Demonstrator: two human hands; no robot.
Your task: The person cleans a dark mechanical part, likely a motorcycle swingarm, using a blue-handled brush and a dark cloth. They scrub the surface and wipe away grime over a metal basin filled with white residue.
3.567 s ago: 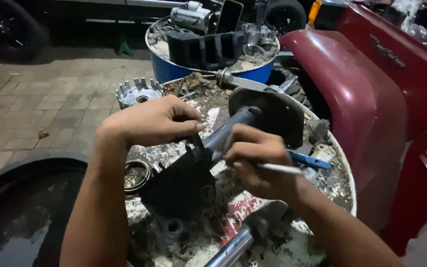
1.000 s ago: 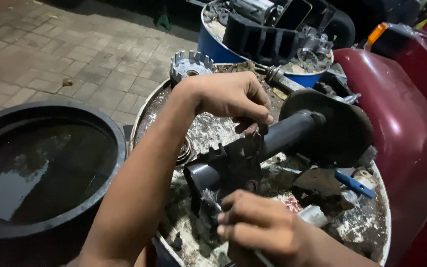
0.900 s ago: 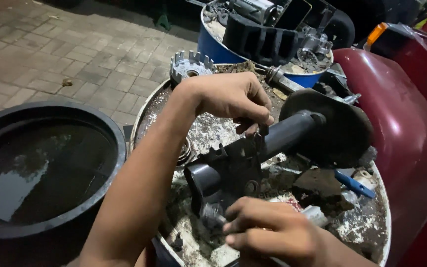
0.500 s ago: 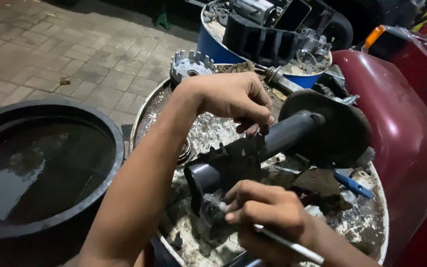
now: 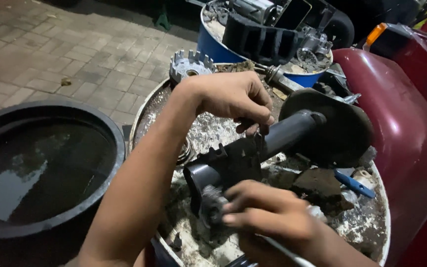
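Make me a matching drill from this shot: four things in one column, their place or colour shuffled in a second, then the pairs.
Things:
1. basin
2. toothed ring
3. blue tool
4. blue drum

Places or colours:
A. far off, loaded with engine parts
B. black, holds dark liquid, at the left
C. lies at the right edge of the near drum top
D. silver, at the far edge of the near drum top, beyond the left hand

Pairs: 1-B, 2-D, 3-C, 4-A
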